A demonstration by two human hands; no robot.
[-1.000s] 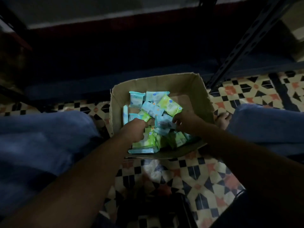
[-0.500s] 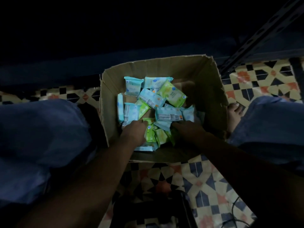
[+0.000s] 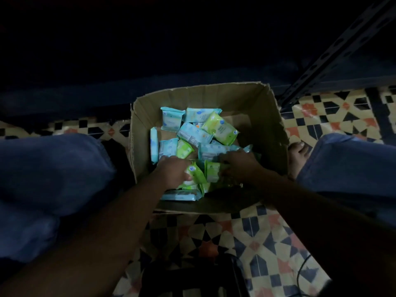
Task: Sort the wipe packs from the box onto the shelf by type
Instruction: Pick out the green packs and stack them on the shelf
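An open cardboard box [image 3: 199, 92] stands on the floor between my knees. It holds several light-blue wipe packs [image 3: 194, 132] and green wipe packs [image 3: 220, 128], jumbled together. Both hands are inside at the near side. My left hand [image 3: 172, 171] is closed with its thumb over a green pack [image 3: 196, 171]. My right hand [image 3: 239, 166] has its fingers closed on the edge of another green pack [image 3: 212, 174]. A blue pack [image 3: 181, 195] lies flat under my left wrist. The dark shelf [image 3: 85, 91] runs behind the box, barely lit.
A perforated metal shelf upright [image 3: 334, 52] slants at the upper right. My knees in blue trousers [image 3: 49, 179] flank the box, and a bare foot [image 3: 297, 155] touches its right wall. Patterned floor tiles [image 3: 257, 236], a dark object [image 3: 192, 277] and a cable [image 3: 304, 269] lie nearer me.
The view has tilted down toward the box. My right hand has left the blue packs in the middle. Both hands now close on green packs at the near side.
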